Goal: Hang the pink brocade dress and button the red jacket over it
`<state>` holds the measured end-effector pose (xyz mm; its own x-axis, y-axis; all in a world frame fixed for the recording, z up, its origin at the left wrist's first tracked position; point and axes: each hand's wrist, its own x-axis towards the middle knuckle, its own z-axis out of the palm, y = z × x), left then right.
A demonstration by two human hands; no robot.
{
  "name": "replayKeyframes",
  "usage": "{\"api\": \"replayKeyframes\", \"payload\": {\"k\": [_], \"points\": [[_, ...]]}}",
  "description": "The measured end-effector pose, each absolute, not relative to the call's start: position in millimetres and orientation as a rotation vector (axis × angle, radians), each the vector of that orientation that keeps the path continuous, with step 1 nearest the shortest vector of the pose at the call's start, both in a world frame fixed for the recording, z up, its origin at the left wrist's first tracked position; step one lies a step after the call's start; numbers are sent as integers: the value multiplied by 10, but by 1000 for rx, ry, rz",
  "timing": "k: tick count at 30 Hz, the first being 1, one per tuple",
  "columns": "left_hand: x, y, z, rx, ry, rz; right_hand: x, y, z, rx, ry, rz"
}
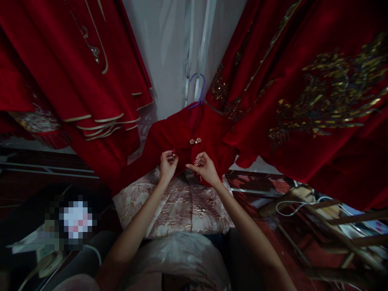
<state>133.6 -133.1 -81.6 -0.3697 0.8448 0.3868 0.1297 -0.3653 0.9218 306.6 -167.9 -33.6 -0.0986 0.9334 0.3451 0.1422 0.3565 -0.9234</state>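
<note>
A red jacket [163, 131] with a stand-up collar hangs on a purple hanger [201, 91] in front of me. High on its front, a pair of pearl-like beaded clasps [195, 141] sits side by side. Below them, my left hand [168, 165] pinches a small beaded clasp [173, 153] at one front edge. Opposite, my right hand [207, 167] curls around another beaded clasp [196, 163] on the other front edge, its thumb pointing left. The two hands are apart, with red cloth between them. Another bead shows under the right hand.
Red garments [100, 89] with pale piping hang at left; red garments with gold sequins [333, 89] hang at right. Pale pink brocade cloth [188, 206] spreads below the jacket. A wooden rack or stool [321, 222] with a white cord stands at lower right. White panels are behind.
</note>
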Motion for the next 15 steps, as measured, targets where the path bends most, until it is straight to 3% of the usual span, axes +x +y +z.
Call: {"api": "replayKeyframes", "payload": {"k": [15], "points": [[1361, -1398, -764, 1227, 1097, 1764, 2826, -1469, -302, -1044, -1767, 774]]}}
